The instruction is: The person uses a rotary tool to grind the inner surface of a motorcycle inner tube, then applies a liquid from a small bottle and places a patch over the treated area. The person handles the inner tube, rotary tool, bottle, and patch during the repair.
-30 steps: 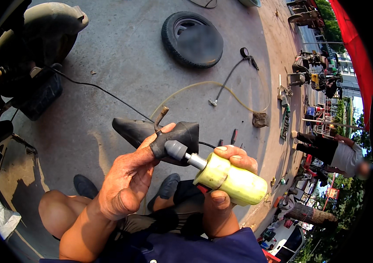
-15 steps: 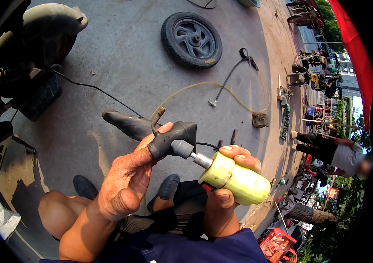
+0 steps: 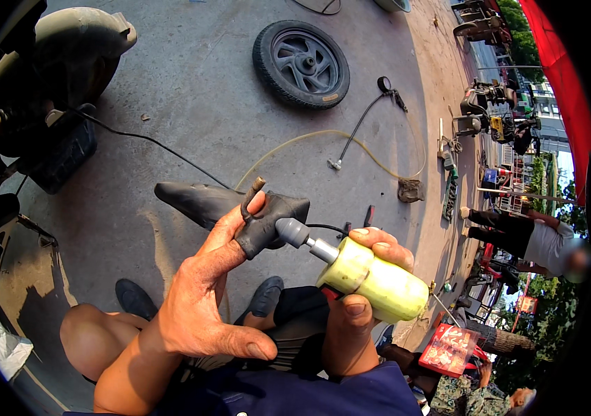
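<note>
My left hand (image 3: 202,305) holds a black rubber inner tube (image 3: 195,197) with its fingers under the part beside the bent valve stem (image 3: 252,196); its thumb is stretched out to the right, off the tube. My right hand (image 3: 365,291) grips a pale yellow cylindrical power tool (image 3: 392,291), fingers over the top and thumb below. The tool's grey rounded grinding head (image 3: 293,231) sits against or just over the tube near the stem; I cannot tell whether they touch.
On the concrete floor lie a wheel (image 3: 301,64), a gauge with hoses (image 3: 386,86) and tools (image 3: 370,215). A scooter (image 3: 66,48) stands left. Right are parked vehicles (image 3: 483,104), a standing person (image 3: 545,246), and another person (image 3: 465,395) by a red box (image 3: 448,350).
My left thumb has swung out to the right and down. The tube and tool have shifted slightly. A person with a red box has come into view at the lower right.
</note>
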Tool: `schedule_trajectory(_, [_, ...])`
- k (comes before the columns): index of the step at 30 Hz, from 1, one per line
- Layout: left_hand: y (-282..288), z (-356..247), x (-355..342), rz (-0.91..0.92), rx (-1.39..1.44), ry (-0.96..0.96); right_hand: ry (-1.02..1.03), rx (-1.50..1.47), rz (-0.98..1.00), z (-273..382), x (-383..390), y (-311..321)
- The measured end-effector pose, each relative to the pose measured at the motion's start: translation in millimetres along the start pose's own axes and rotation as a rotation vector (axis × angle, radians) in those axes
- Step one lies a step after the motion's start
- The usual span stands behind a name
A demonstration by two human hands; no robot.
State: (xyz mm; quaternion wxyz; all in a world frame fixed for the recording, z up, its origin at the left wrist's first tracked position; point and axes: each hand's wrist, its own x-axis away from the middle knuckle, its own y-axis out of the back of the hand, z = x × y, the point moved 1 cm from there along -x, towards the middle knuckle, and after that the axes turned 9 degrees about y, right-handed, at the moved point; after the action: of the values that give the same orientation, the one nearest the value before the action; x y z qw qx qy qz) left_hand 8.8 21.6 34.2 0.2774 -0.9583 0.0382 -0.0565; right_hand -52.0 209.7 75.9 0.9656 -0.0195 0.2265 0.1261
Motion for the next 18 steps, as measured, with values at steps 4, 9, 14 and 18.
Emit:
schedule_trajectory(4, [-1, -5, -1, -0.034, -0.15, -0.02, -0.008, 0.015, -0.005, 1, 0, 1])
schedule_trajectory(9, [-1, -14, 1, -0.094, -0.471, -0.059, -0.008, 0.022, -0.004, 1, 0, 2])
schedule_trajectory(14, [-4, -19, 1, -0.119, -0.597, -0.065, -0.005, -0.005, 0.021, -1, 0, 3])
schedule_trajectory(18, [-7, -24, 0, -0.139, -0.706, -0.062, -0.018, 0.006, 0.02, 0, 0, 5])
